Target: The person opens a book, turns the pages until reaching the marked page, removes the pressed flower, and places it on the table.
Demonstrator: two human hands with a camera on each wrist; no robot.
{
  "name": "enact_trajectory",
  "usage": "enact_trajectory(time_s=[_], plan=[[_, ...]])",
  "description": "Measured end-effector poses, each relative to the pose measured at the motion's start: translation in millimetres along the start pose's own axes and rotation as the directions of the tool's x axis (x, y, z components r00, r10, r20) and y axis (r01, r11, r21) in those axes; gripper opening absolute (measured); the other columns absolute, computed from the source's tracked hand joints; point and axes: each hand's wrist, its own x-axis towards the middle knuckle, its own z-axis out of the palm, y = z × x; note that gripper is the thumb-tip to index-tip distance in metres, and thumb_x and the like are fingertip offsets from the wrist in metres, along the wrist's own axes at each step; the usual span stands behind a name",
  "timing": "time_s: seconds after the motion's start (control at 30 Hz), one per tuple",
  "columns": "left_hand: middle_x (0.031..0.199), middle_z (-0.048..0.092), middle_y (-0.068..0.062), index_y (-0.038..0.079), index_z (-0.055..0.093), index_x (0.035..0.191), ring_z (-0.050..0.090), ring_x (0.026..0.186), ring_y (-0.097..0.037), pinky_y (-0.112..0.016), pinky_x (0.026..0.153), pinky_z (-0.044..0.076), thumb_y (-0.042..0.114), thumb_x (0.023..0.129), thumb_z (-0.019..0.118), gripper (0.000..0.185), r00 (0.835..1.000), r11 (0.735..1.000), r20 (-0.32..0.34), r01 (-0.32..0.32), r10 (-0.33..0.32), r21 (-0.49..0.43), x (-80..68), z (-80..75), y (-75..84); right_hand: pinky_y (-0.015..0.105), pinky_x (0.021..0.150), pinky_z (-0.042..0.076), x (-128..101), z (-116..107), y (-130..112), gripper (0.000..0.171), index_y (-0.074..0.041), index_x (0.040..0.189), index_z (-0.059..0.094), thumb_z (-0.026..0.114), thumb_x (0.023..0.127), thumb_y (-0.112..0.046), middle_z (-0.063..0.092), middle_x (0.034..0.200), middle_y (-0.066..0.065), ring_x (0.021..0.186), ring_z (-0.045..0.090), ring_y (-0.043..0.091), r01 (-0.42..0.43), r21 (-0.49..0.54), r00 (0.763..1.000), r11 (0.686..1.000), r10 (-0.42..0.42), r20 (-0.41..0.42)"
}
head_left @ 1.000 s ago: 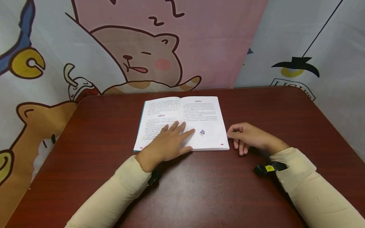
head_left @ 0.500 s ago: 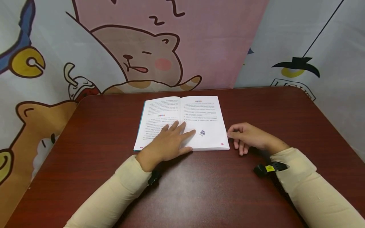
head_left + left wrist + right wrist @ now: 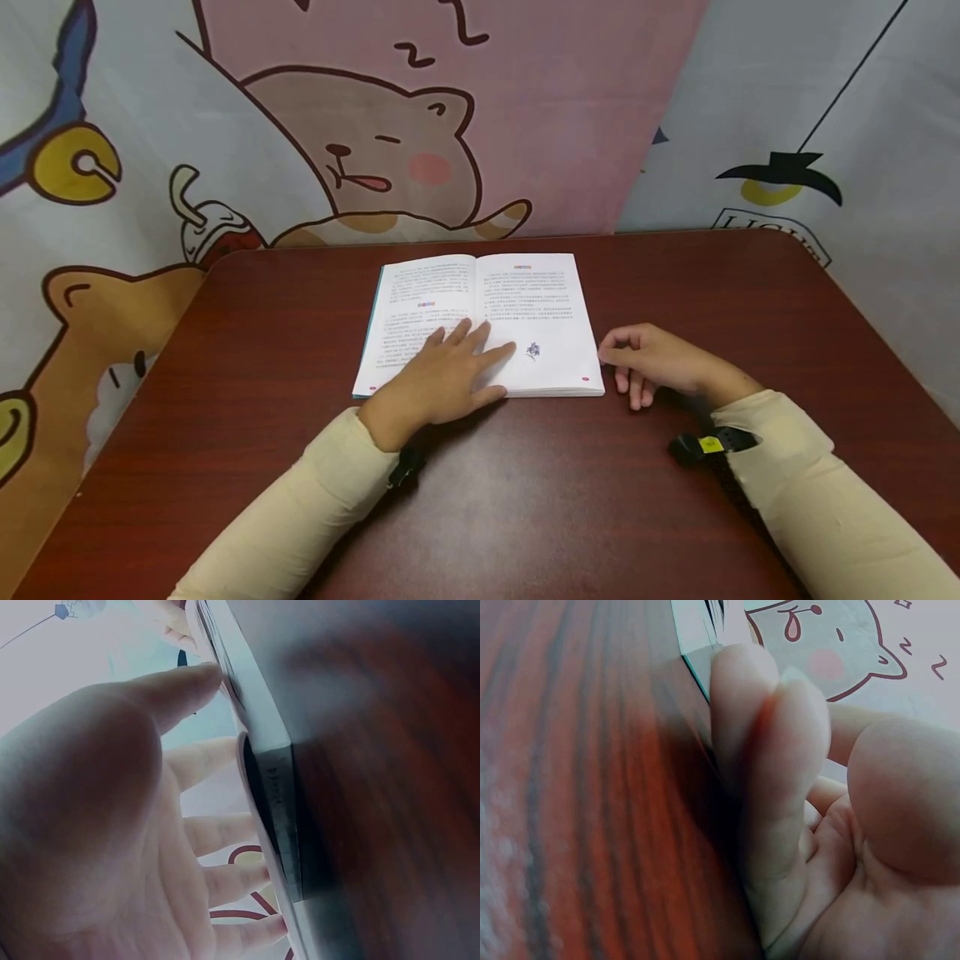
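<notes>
— Dark reddish wood-grain table [image 3: 570, 500], rounded far corners, and hung right behind it a cartoon cloth backdrop [image 3: 360, 158]. What's drawn on that?

— On the pink panel a sleeping brown bear with a blushing cheek and its tongue out, with "Z" marks above its head. To the left there is an orange cat figure and a yellow bell on a white ground. The far right panel is pale, with a black hat shape; the lettering under it is cut off and I can't read it.

— And on the table?

— An open book [image 3: 540, 292] lies flat at the middle, toward the far side. Both pages carry dense printed text, too small to read, with small coloured headings and a little purple flower drawing low on the right page. A teal cover edge shows along the left.

— The hands?

— The left hand [image 3: 442, 375] lies flat on the near part of the book across the spine, fingers straight and spread, pressing the pages. The right hand [image 3: 652, 362] rests on the table at the book's right edge, fingers loosely curled, fingertips at the page margin; it grasps nothing. Both arms wear cream sleeves [image 3: 300, 517], with black wrist straps [image 3: 708, 442].
</notes>
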Motion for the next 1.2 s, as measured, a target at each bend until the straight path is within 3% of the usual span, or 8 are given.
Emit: enact_trajectory(time_s=[0.9,1.2], plan=[[0.161,0.035,-0.015,0.031,0.038,0.155,0.03,0.15,-0.04,-0.063,0.115,0.029,0.053,0.1,0.05,0.061,1.0,1.0,0.026,0.007,-0.007,0.007,0.7,-0.8,0.6,0.034,0.046,0.054,0.1,-0.5,1.4,0.029,0.001,0.115,0.057,0.054,0.103,-0.025,0.06,0.069,0.01,0.047,0.065,0.02,0.0,-0.004,1.0,1.0,-0.001,-0.005],[0.165,0.028,-0.005,0.034,0.038,0.154,0.027,0.152,-0.037,-0.067,0.115,0.026,0.05,0.101,0.051,0.058,0.999,1.0,0.047,0.004,-0.003,-0.031,2.3,-0.7,0.7,0.034,0.045,0.054,0.0,0.6,0.0,0.028,0.001,0.115,0.057,0.053,0.104,-0.024,0.06,0.069,0.009,0.046,0.064,0.018,0.0,-0.005,1.0,1.0,0.0,-0.005]])
